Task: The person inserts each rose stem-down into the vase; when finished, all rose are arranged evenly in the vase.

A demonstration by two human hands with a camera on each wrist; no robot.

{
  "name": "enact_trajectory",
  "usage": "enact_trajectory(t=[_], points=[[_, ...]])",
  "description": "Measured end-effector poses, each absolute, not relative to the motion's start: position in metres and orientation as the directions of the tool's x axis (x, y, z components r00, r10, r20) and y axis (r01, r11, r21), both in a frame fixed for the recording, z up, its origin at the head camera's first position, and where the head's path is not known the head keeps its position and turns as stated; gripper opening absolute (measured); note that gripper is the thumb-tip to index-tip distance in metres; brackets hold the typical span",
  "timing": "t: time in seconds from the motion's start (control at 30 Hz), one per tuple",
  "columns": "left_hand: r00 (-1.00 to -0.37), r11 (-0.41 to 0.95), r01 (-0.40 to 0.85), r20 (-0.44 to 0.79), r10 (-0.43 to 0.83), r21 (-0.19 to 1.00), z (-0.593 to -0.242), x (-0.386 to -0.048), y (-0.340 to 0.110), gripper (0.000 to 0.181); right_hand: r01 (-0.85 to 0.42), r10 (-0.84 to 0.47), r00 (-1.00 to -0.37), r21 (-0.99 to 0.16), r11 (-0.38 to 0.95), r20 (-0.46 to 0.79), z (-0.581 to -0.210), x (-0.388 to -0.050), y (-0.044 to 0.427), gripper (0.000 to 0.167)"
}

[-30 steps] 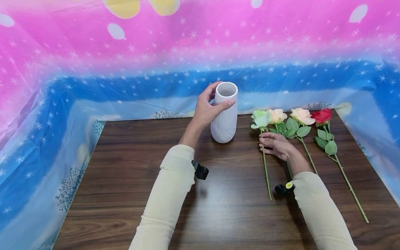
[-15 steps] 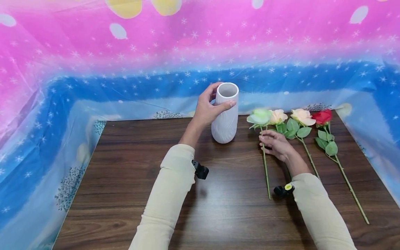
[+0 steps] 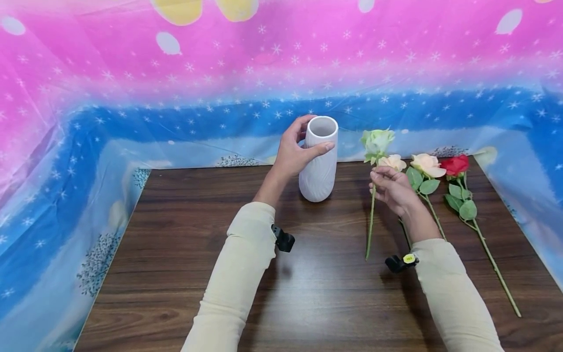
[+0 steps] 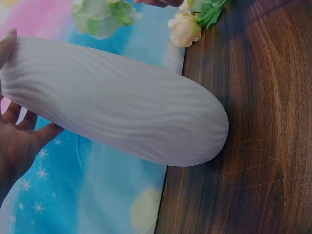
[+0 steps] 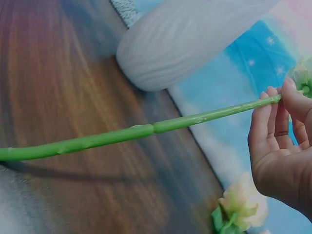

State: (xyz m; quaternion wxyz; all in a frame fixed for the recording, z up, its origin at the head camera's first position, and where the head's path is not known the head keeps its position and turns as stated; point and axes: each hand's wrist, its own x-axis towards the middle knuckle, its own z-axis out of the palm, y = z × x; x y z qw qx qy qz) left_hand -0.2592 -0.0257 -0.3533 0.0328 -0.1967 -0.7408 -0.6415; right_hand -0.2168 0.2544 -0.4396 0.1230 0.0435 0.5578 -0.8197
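Near the far edge of the dark wood-grained tabletop [image 3: 193, 254], the left hand [image 3: 295, 151] was curled firmly round the upper part of a tall white rippled vase [image 3: 317, 173]. To its right, the right hand [image 3: 397, 194] pinched a pale-green rose [image 3: 377, 144] by its thin green stem, bloom up. Two peach roses [image 3: 427, 165] and a red rose [image 3: 455, 165] lay toward the far right corner.

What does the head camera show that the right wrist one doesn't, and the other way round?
Only the head view shows the left hand, the red rose and the open mouth of the white vase. Only the right wrist view makes out a ring-like joint in the held stem. Both show the vase, the right hand pinching that stem, the pale green rose, a peach rose and the table.
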Motion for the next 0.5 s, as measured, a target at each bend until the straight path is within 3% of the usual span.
enact_trajectory(t=[0.5], points=[[-0.915,0.082,0.345,0.316,0.250,0.935,-0.353,-0.259,-0.026,0.067,0.111,-0.179,-0.983,-0.896,-0.430,-0.035,-0.401,-0.222,0.260,0.009]])
